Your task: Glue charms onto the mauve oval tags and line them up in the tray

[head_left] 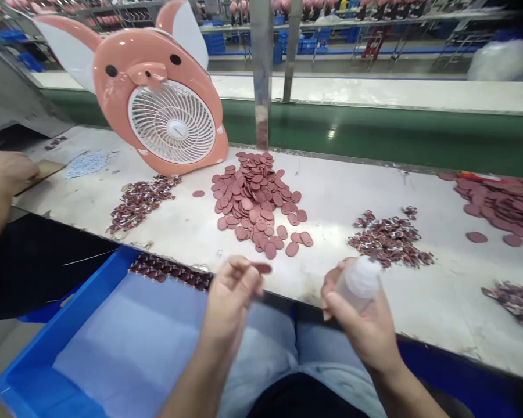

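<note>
My left hand [234, 296] pinches a reddish oval piece [262, 267] just over the table's front edge. To its right, my right hand [359, 313] is wrapped round a translucent white bottle [361, 281]. Beyond my hands, a heap of similar oval pieces [257, 197] lies on the white table [322, 186]. Small dark-red and white parts [390, 239] are piled behind the bottle, and another such pile [142, 203] lies left of the oval pieces.
A pink pig-shaped fan [174, 116] stands at the back left. Below left is a blue bin [74, 307] with rows of parts [169, 271]. Another person's hand [13, 171] is at far left. More ovals [501, 203] lie at right. A metal post [262, 75] rises behind the table.
</note>
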Tool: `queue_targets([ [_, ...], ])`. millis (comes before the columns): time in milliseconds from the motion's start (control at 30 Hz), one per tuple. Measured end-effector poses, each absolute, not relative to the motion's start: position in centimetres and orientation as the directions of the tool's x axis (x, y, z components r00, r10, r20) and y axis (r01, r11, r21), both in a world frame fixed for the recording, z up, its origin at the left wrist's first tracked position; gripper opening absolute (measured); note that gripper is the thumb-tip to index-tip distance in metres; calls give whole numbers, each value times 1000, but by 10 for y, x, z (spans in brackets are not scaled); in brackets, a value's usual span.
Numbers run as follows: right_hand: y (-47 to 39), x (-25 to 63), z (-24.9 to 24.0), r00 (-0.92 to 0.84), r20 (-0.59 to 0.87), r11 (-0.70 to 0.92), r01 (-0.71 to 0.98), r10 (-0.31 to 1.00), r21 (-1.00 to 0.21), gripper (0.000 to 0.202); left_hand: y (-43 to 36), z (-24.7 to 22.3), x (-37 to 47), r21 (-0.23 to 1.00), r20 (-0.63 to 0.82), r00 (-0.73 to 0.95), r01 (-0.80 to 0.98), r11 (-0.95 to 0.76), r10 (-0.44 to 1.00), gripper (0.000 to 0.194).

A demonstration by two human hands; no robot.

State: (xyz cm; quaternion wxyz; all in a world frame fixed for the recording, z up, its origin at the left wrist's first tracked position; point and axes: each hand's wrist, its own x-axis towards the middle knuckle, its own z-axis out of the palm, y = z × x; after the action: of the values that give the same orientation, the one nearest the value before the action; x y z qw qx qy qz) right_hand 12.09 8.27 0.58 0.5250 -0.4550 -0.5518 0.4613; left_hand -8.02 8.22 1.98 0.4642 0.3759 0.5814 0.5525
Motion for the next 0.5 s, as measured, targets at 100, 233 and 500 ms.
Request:
queue_targets([
  [100,77,115,15,-160,58,44,-91,985,-995,37,46,15,-37,750,-432,-8,-559,354,902,32],
  [233,78,130,23,-380,-90,-157,-147,921,-977,31,30,10,-29,603,-490,250,-595,532,835,28],
  [500,73,156,24,-552,-215,-303,-72,806,-950,45,37,-9,-34,464,-422,660,-432,773,622,42],
])
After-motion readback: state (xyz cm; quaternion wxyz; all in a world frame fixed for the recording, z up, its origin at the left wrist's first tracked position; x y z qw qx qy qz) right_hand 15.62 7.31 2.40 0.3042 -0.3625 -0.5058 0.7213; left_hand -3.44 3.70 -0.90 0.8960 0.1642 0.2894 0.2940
